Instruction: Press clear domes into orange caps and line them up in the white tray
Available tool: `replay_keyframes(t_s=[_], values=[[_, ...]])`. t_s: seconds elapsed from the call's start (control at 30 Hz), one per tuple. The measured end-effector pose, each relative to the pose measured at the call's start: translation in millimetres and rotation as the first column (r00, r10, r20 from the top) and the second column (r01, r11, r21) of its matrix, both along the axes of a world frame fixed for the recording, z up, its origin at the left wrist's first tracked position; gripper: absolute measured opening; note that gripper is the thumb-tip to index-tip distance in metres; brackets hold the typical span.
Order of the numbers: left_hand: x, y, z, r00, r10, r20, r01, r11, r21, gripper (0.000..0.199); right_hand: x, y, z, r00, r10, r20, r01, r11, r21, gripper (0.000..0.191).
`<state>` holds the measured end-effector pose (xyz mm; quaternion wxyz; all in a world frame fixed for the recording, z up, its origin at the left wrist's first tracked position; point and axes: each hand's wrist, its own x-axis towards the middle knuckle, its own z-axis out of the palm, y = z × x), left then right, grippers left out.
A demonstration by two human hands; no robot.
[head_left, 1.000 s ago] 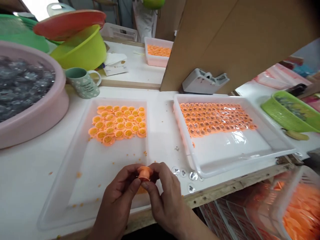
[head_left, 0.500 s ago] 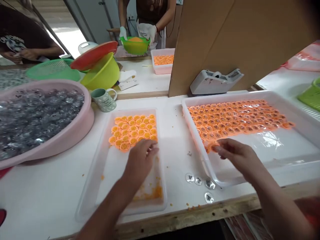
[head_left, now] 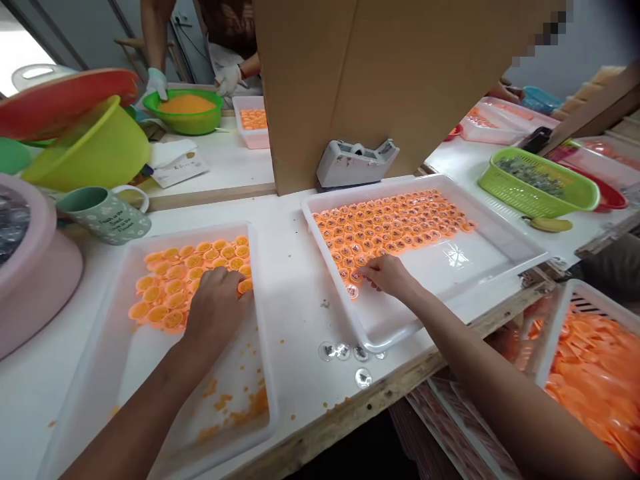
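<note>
A sage-green mug (head_left: 117,219) with flowers and lettering stands in front of a tilted lime-green basin (head_left: 103,157) topped by a red basin (head_left: 70,101), while farther right a tape dispenser (head_left: 347,167) sits before a brown cardboard panel (head_left: 370,73), and a banana (head_left: 553,225) lies beside a perforated green basket (head_left: 520,197).

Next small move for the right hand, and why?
I'd probably open the right hand and lift it clear: its fingertips are at an orange cup that seems to sit among the other cups in the right tray. Whether it still grips isn't clear. The left hand is at an uncovered filled cup in the left tray.
</note>
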<state>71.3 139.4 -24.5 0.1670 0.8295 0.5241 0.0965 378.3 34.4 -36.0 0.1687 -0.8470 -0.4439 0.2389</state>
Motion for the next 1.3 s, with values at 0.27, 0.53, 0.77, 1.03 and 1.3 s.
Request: replay_keyframes(t_s=[0.27, 0.53, 0.77, 1.03, 1.3], values=[[-13.2, -10.6, 1.1, 0.998, -0.005, -0.069, 0.005, 1.0, 0.013, 0.015, -86.1, -86.8, 38.3, 0.92, 0.363, -0.147, -0.329, 0.92, 0.212, 0.017], [-50.3, -91.0, 20.5, 0.897, 0.225, 0.379, -0.072, 0.923, -0.378, 0.011, -156.5, -90.6, -20.3, 0.833, 0.483, 0.268, -0.502, 0.865, 0.003, 0.022], [-68.9, -121.7, 9.3, 0.793, 0.23, 0.564, -0.011, 0.932, -0.363, 0.015, -150.6, -90.6, -22.0, 0.895, 0.444, 0.044, -0.443, 0.896, -0.03, 0.012], [-75.8, -119.5, 7.9, 0.758, 0.311, 0.574, 0.007, 0.876, -0.483, 0.02, -157.6, -85.2, 0.8, 0.857, 0.237, -0.458, -0.189, 0.971, 0.149, 0.013], [-74.9, -109.3, 2.4, 0.664, 0.498, 0.557, 0.016, 0.736, -0.677, 0.021, -169.5, -81.1, 4.2, 0.425, 0.169, -0.889, 0.031, 0.979, 0.201, 0.023]])
